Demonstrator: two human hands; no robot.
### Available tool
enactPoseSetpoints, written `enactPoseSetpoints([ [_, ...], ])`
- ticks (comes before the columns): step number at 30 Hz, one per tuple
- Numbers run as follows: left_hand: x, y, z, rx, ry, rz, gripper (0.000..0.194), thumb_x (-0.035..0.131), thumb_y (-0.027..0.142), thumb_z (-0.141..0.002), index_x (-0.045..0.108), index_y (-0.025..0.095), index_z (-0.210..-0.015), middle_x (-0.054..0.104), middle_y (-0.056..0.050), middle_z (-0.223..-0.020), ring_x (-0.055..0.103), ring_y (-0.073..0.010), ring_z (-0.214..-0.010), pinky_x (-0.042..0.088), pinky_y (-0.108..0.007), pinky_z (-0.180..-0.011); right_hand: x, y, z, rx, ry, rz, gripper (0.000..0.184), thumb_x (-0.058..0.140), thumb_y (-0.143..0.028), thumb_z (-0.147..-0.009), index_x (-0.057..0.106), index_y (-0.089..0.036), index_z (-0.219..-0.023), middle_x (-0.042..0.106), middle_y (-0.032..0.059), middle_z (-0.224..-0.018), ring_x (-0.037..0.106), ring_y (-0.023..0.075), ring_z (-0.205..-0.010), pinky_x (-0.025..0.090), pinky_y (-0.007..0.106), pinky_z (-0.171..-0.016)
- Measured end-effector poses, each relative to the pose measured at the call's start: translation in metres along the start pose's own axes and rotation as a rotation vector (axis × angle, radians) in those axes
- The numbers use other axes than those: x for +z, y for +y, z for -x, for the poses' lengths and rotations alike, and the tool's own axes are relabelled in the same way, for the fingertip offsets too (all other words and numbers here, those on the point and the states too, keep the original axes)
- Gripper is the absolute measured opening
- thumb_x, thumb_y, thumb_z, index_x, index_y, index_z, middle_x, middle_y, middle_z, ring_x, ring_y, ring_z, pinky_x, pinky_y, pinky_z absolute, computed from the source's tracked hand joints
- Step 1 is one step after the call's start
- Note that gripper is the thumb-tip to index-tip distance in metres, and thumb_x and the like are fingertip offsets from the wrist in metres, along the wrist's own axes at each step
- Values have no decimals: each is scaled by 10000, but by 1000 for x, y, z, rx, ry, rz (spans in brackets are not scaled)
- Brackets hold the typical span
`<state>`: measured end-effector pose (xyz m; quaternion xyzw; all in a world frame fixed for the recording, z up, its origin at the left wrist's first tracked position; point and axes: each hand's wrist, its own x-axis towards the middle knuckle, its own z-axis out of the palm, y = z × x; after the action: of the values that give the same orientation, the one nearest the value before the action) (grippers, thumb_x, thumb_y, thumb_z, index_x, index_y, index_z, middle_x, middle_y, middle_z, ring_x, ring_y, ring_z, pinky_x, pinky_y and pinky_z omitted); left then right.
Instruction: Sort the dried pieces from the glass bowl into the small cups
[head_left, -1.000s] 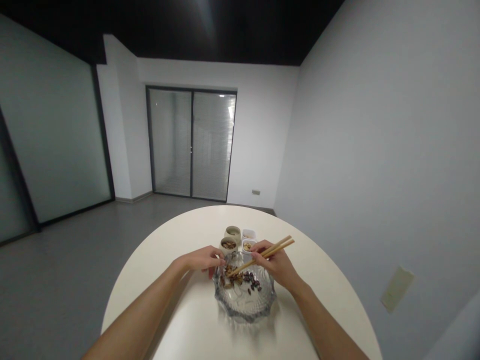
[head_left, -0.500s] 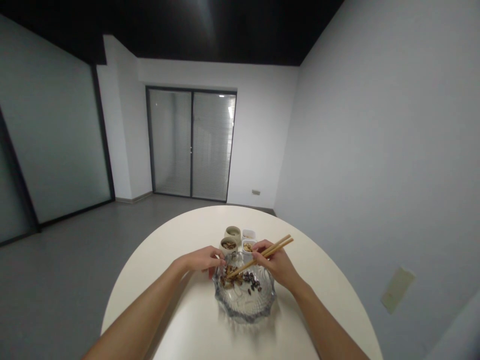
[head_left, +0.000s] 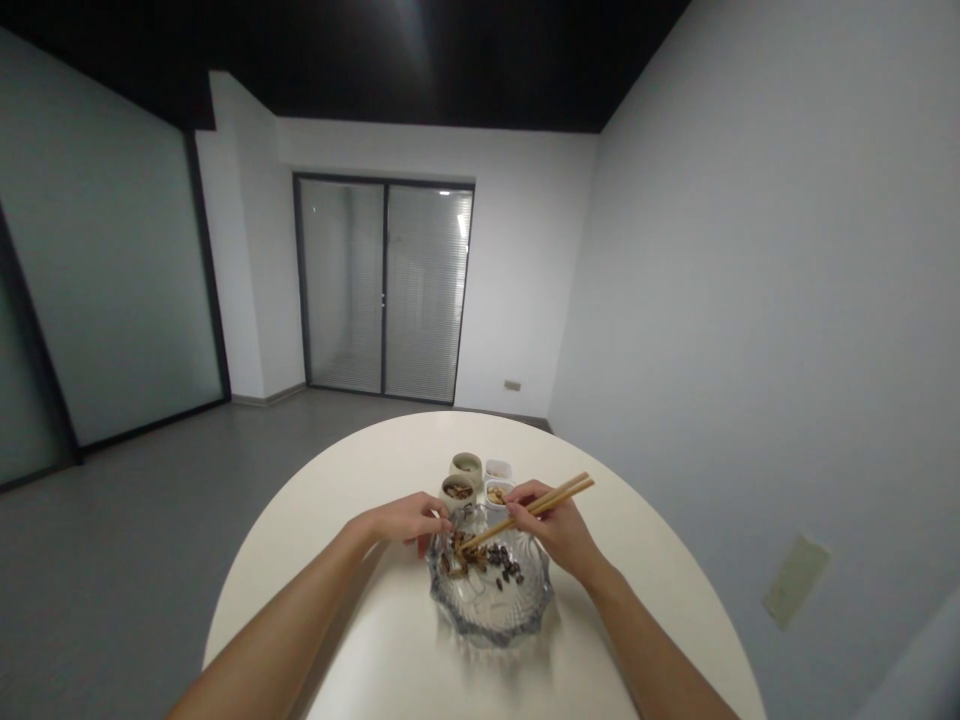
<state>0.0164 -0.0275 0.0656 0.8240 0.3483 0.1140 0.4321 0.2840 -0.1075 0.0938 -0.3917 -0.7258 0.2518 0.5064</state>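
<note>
A clear glass bowl (head_left: 491, 608) with a scalloped rim stands in front of me. My left hand (head_left: 409, 517) has its thumb and fingers closed on the bowl's left rim. My right hand (head_left: 553, 522) grips a pair of wooden chopsticks (head_left: 561, 494), whose tips reach down into the bowl. Those tips touch brown elongated pieces (head_left: 454, 566) heaped at the left; whether they pinch one is too small to tell. Several dark, bean-like pieces (head_left: 504, 562) lie to the right of them. Something red (head_left: 422, 546) shows partly under my left hand.
Just behind the bowl stand two beige cups; the nearer cup (head_left: 457, 480) holds brown pieces, the farther cup (head_left: 466, 456) is behind it. Beside them are two small white dishes, the nearer dish (head_left: 489, 502) with yellowish pieces. The round white table (head_left: 360, 650) carries everything.
The chopsticks have shifted slightly to the right, their tips still among the brown pieces. My left hand stays on the bowl's rim.
</note>
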Motion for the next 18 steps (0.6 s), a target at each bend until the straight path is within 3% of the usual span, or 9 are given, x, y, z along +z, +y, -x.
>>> enactPoseSetpoints([
  [5, 0, 0, 0, -2, 0, 11, 422, 556, 547, -822, 654, 158, -953, 599, 10, -600, 571, -140, -523, 343, -217, -458, -2, 1, -1, -28, 96, -11, 205, 700, -398, -824, 700, -194, -843, 685, 29, -714, 620, 169, -619, 519, 278, -557],
  [12, 2, 4, 2, 14, 3, 14, 393, 553, 536, -823, 635, 155, -875, 556, 22, -545, 537, -130, -486, 317, -215, -441, 4, 6, -4, -113, 360, 8, 169, 685, -364, -840, 707, -199, -816, 710, 48, -787, 644, 188, -683, 548, 313, -630],
  [18, 2, 5, 2, -1, 5, 9, 382, 558, 527, -818, 643, 159, -881, 565, 20, -546, 539, -135, -486, 313, -223, -449, 15, 11, -9, -127, 370, 52, 168, 678, -362, -864, 729, -203, -854, 733, 69, -860, 671, 222, -827, 559, 365, -779],
])
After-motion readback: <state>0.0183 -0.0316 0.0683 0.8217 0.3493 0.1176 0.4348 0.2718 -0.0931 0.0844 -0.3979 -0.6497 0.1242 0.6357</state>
